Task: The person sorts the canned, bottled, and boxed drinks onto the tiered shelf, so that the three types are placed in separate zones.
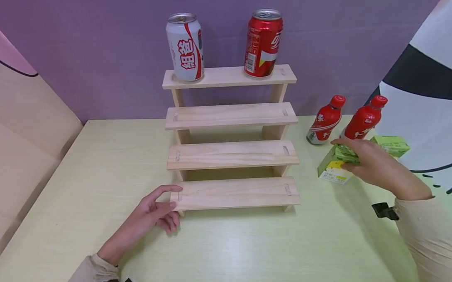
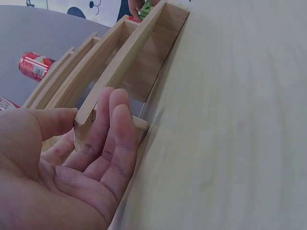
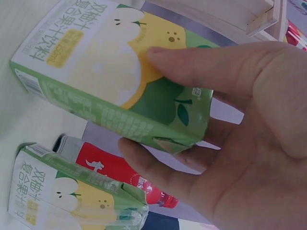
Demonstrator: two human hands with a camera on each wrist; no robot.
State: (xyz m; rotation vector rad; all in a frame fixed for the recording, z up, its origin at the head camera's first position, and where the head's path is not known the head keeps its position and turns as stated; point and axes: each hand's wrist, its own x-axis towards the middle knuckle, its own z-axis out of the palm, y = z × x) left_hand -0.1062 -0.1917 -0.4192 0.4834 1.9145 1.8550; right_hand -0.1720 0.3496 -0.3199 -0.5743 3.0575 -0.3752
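Observation:
A green-and-yellow juice carton stands at the right of the table, and my right hand grips its upper part. In the right wrist view the thumb lies across the printed front of the carton, with the fingers on the far side. My left hand holds the left end of the lowest step of a four-tier wooden stand. Seen from the left wrist, the thumb and fingers are bent around the corner of that board.
A white can and a red can stand on the top tier. Behind the gripped carton are two red bottles. A second juice carton stands beside the right hand. A purple backdrop rises behind the table.

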